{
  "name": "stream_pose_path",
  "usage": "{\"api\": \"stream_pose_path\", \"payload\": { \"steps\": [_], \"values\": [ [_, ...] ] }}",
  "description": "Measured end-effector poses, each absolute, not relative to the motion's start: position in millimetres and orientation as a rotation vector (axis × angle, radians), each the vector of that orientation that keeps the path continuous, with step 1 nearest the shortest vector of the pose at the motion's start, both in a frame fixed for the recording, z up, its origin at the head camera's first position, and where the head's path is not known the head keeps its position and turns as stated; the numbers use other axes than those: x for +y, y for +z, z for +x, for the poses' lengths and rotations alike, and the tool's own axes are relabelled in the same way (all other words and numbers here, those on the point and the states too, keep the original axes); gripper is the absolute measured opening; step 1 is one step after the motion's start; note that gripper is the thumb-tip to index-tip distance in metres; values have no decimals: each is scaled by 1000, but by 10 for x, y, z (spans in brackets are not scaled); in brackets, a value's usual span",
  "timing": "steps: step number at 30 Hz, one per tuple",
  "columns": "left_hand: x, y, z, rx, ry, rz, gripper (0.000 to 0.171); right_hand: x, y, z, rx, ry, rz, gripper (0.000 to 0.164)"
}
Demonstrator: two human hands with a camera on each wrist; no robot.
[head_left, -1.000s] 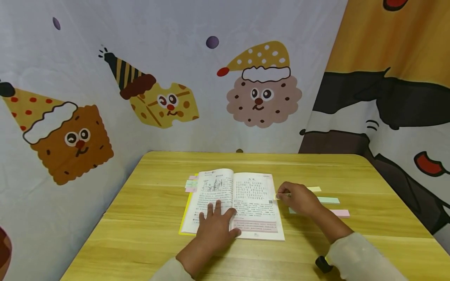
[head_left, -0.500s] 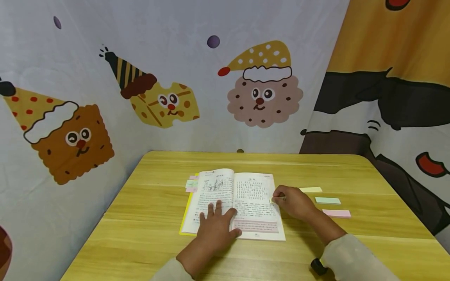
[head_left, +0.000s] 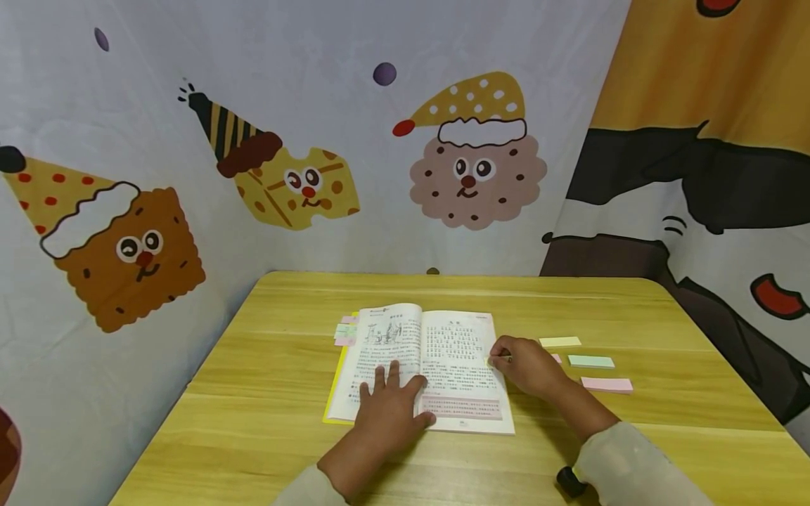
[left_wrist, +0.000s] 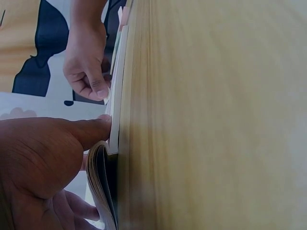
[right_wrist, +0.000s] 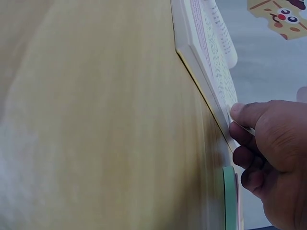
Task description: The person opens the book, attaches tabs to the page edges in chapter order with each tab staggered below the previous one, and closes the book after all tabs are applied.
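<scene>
An open book [head_left: 464, 414] lies on the wooden table, with printed text on both pages and a drawing on the left page. My left hand [head_left: 389, 411] rests spread across the lower left page and the spine. At the right page's outer edge, my right hand [head_left: 531, 365] pinches a small pale yellow sticky tab [head_left: 489, 361] between thumb and fingers. The tab overlaps the page margin, and the fingertips cover most of it. In the right wrist view, the right thumb [right_wrist: 244, 113] lies on the page edge with the other fingers curled below.
Pink and green tabs [head_left: 344, 330] stick out from the book's left edge. Right of my right hand lie a yellow sticky-note pad [head_left: 560, 342], a green pad [head_left: 591, 362] and a pink pad [head_left: 606, 385]. A printed cloth [head_left: 392, 246] hangs behind the table [head_left: 316, 284].
My right hand has moved left with the yellow tab, from just outside the page edge to over the right margin. My left hand has stayed on the book.
</scene>
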State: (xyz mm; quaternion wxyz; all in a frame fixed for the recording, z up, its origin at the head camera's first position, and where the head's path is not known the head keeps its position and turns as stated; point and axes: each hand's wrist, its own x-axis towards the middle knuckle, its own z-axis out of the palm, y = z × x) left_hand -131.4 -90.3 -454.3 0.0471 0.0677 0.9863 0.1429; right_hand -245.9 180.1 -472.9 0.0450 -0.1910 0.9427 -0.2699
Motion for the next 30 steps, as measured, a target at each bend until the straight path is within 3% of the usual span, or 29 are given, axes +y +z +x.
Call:
{"api": "stream_pose_path", "payload": {
  "steps": [16, 25, 30],
  "values": [
    [-891, -4547, -1318, 3013, 445, 212, 61, 1759, -4732, -2453, 2987, -663, -620, 10],
    [-902, -4574, -1323, 3015, 460, 205, 61, 1777, -4760, -2411, 3192, -488, -1098, 12],
    [-912, -4580, -1318, 3016, 468, 208, 61, 1756, -4711, -2350, 3137, -419, -1234, 18]
  ]
}}
